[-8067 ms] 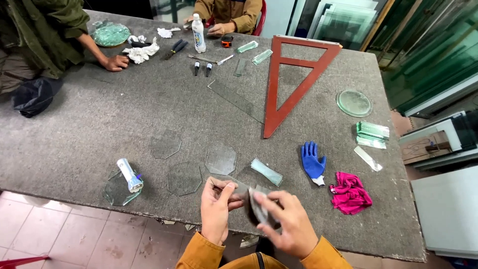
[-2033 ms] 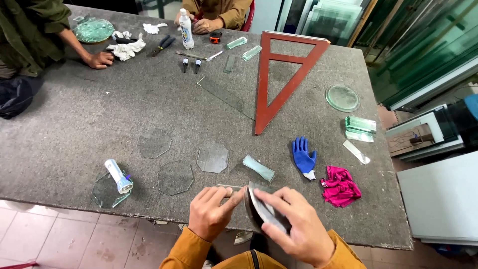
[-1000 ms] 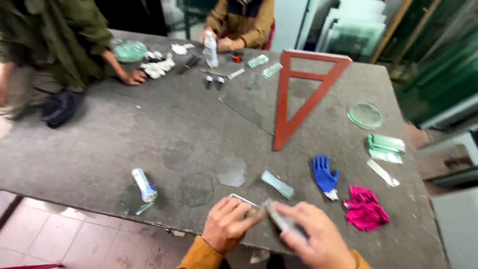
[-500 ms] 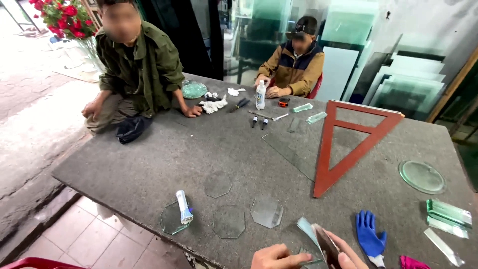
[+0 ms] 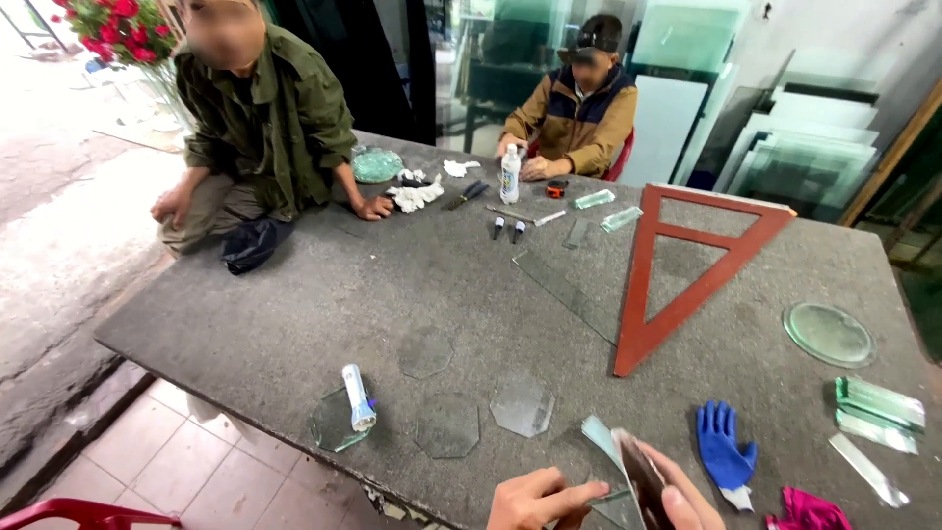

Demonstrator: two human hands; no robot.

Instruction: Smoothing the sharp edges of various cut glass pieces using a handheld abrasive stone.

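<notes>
**Both hands closing on a glass piece at the bottom edge**

Both hands are working at the bottom centre of the frame, cut off by its lower edge. Going left to right: the left hand (image 5: 538,501) is lying low with fingers pointing right, pinching the near edge of a thin glass piece (image 5: 601,439) that is resting flat on the grey table (image 5: 294,294). Just to its right, the right hand (image 5: 687,496) is gripping a dark flat tool (image 5: 643,471), tilted up on edge with its long axis running up and to the left, towards the glass. The glass piece is sitting directly between the two hands and slightly above them in the frame, its long side slanting from upper left to lower right; the left hand is already touching it, and whether the tool is touching it too is hard to tell.

Further left, octagonal glass pieces (image 5: 448,425) are lying apart, with a small white bottle (image 5: 358,396) resting on one. Right of the hands, a blue glove (image 5: 724,447) is lying flat, and a red wooden triangle (image 5: 687,275) is spreading across the upper right.
</notes>
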